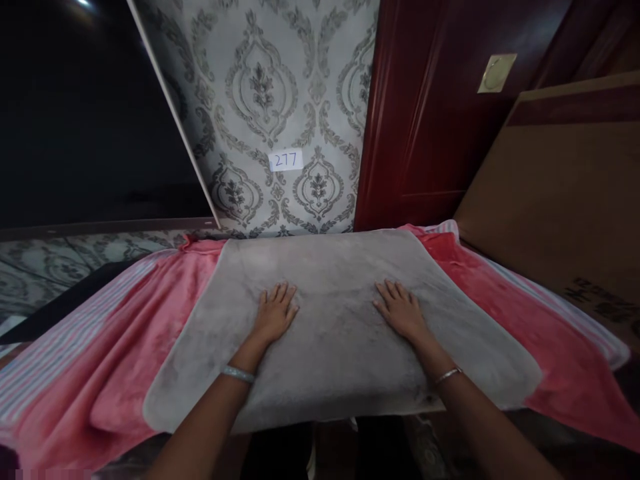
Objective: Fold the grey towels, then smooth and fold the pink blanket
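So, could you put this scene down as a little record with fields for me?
Left hand: palm down on the grey cloth
Right hand: palm down on it too
Pink cloth: showing either side of the grey
Striped cloth: along the outer edges
Wall: patterned, with a label reading 277
Far left: dark screen
Far right: cardboard box

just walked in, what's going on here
A person has both bare hands spread on a gray cloth: the left hand on its left part, the right hand on its right, palms down and apart. Neither hand grips anything. The cloth lies mostly flat over pink fabric, which shows at both sides, with striped cloth beyond it. A patterned wall with a label reading 277 is behind.
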The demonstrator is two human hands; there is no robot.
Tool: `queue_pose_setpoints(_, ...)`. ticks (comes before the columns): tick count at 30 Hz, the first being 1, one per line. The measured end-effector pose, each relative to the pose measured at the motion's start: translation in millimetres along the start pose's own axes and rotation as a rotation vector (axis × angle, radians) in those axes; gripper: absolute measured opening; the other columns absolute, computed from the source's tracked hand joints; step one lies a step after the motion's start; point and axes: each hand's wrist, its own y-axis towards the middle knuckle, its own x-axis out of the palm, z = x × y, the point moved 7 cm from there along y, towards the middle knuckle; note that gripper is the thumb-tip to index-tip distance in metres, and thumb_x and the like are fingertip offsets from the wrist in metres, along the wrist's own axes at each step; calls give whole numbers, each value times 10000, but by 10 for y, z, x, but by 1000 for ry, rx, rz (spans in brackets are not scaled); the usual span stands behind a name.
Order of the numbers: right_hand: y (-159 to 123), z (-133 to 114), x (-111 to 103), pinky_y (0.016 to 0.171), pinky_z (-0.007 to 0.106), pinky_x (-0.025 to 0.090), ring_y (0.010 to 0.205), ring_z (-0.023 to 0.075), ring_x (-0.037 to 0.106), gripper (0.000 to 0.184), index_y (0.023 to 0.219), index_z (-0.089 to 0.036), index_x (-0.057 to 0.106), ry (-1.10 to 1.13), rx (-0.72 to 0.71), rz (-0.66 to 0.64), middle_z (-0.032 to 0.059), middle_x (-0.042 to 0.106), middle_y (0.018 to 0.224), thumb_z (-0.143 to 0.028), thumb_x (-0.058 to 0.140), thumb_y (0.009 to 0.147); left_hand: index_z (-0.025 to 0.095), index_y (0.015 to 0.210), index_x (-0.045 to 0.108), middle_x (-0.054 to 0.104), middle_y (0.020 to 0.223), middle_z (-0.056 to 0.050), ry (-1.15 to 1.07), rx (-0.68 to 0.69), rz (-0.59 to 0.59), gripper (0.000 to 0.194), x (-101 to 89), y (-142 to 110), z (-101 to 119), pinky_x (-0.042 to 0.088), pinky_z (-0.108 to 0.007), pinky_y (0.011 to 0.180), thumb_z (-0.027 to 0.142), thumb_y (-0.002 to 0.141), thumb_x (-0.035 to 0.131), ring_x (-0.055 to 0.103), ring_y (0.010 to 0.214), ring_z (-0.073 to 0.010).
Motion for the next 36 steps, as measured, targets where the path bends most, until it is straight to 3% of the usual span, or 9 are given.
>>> queue_pose_setpoints(9, 13, 70, 93, 1184, 579, 263, 1513, 302, 222, 603, 1585, -291, 336, -5, -21, 34, 44, 249, 1649, -509, 256, 1029, 217, 1583, 312, 254, 1665, -113, -22, -5, -2, 615, -2, -65, 49, 180, -614, 1225, 410, 1003, 379, 206, 1541, -325)
queue_pose_setpoints(15, -4, 148, 201, 1177, 596, 278, 1516, 305, 212, 640, 1587, -295, 330, 13, -53, 90, 36, 250, 1650, -548, 232, 1007, 318, 1564, 352, 257, 1668, -108, -87, 16, 10, 606, 58, -126, 65, 146, -684, 1201, 434, 977, 451, 171, 1542, -374)
queue_pose_setpoints(22, -13, 186, 275, 1183, 593, 271, 1520, 310, 197, 648, 1583, -284, 345, 38, -42, 76, 38, 234, 1655, -534, 280, 988, 342, 1557, 366, 238, 1675, -107, -135, 47, 11, 612, 128, -130, 34, 143, -720, 1187, 462, 963, 453, 170, 1536, -407)
queue_pose_setpoints(27, -1, 131, 244, 1185, 581, 268, 1518, 304, 209, 623, 1571, -299, 369, 46, -21, 90, 36, 259, 1647, -521, 297, 993, 332, 1563, 359, 283, 1657, -119, -116, 63, 61, 616, 100, -131, 12, 179, -725, 1174, 465, 966, 430, 225, 1519, -415)
queue_pose_setpoints(36, -38, -22, 3, 1184, 551, 255, 1507, 299, 237, 577, 1587, -267, 336, -20, -3, 11, 68, 255, 1647, -458, 291, 1044, 276, 1530, 426, 375, 1619, -100, -101, 9, 80, 569, -52, -128, 9, 237, -614, 1202, 424, 981, 430, 286, 1512, -332)
